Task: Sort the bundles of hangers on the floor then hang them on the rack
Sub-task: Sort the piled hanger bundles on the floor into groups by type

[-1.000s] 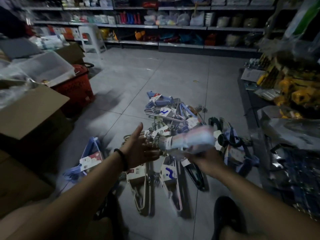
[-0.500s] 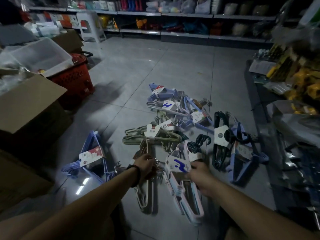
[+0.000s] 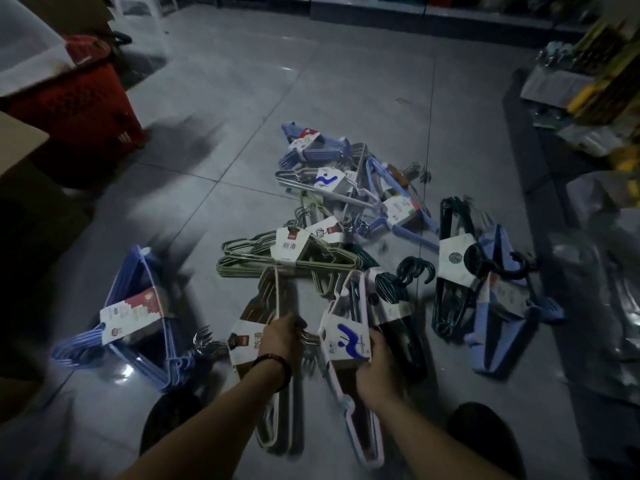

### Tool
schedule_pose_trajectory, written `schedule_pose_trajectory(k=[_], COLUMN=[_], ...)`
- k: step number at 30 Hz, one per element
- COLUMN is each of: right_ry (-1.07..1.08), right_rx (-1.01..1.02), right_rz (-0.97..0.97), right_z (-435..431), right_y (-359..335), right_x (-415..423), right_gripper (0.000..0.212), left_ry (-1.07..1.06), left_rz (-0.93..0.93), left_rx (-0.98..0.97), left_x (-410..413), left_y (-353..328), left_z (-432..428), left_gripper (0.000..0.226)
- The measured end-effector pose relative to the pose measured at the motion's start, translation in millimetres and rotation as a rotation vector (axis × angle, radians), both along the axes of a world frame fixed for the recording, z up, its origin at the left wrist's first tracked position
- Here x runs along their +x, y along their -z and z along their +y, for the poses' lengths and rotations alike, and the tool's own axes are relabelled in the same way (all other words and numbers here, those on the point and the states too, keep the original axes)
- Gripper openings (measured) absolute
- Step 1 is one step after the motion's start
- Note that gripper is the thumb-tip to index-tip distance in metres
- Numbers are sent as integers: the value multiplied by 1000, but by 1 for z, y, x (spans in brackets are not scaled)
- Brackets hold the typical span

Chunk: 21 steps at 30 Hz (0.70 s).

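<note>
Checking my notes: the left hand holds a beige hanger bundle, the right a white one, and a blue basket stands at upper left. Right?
Not quite: the head view shows the basket is red, not blue. The left hand holds the beige bundle, the right hand the white bundle.

Both forearms reach forward and down, close together. The left hand (image 3: 280,336), with a dark band (image 3: 277,367) behind its fingers, curls onto the beige hanger bundle (image 3: 247,341). The right hand (image 3: 379,367) grips the pale hanger bundle (image 3: 341,336), fingers (image 3: 375,339) wrapped on its edge.
</note>
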State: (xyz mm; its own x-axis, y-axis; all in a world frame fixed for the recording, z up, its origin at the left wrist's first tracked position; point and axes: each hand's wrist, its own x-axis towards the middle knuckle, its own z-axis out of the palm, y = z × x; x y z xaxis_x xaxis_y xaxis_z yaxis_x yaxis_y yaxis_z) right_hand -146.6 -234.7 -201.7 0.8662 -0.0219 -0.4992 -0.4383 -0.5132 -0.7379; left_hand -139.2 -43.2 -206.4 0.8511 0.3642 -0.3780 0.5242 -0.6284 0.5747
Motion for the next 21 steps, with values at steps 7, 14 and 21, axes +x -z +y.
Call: schedule_pose_trajectory(k=[7,14,21], right_ry=[-54,-177,-124], right_rx=[-101,-247,-191], right_rz=[-24,-8,-73], right_z=[4,5,11], right_y=[23,28,39], right_x=[4,22,0], right_gripper=[79,98,88], left_ry=[-9,-55,-52], left_rz=[-39,-14,-5], left_rx=[9,57,34], left_x=[3,15,-22], left_y=[44,44,48], left_z=[-2,-6,-4], left_gripper=[31,32,18])
